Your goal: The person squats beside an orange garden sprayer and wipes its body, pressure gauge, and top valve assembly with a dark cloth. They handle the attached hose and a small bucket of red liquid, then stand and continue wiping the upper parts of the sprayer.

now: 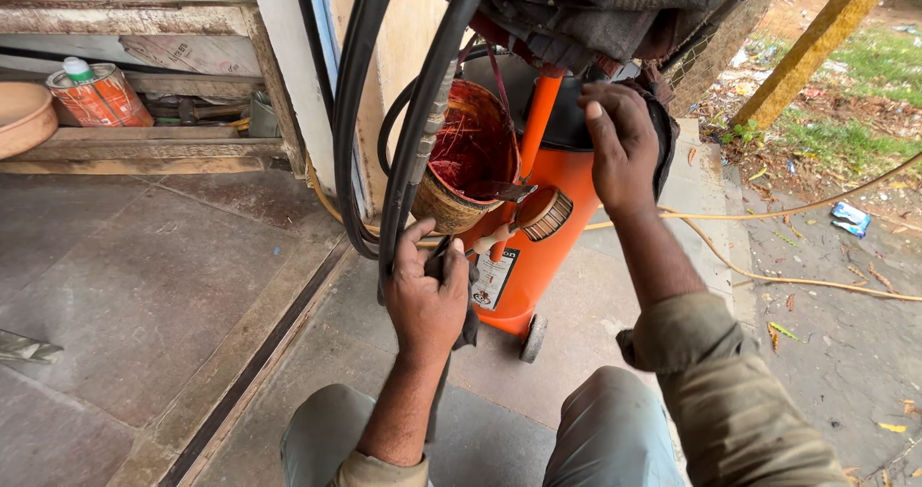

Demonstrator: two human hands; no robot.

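Fingers of left hand [425,300] around black hose [411,151] — fingertips hidden.

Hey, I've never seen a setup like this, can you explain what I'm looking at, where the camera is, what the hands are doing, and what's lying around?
This is one picture from a camera on a person's head, looking down at their own arms and knees. The person crouches before an orange tank on wheels. The left hand grips black hoses near the tank's base, with a dark cloth under the fingers. The right hand rests on top of the tank, on a dark rag. A woven basket with a red inside hangs beside the tank. On a wooden shelf to the left stands an orange can. A yellow cord trails over the paved ground.
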